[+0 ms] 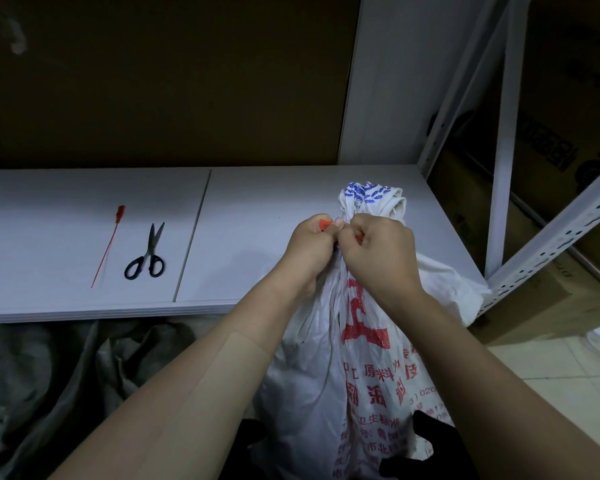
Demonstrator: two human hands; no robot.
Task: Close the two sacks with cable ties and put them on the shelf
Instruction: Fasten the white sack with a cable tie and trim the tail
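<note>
A white woven sack with red print stands in front of the shelf, its neck bunched together. My left hand pinches the red head of a cable tie at the neck. My right hand grips the neck beside it, with a bit of red tie showing between its fingers. The gathered sack top with blue print sticks up behind both hands. A second red cable tie lies loose on the white shelf board. A grey sack lies crumpled on the floor at the lower left.
Black-handled scissors lie on the shelf board next to the loose tie. White slotted shelf posts rise at the right, with cardboard boxes behind them. A brown board backs the shelf. Tiled floor and cables show at the lower right.
</note>
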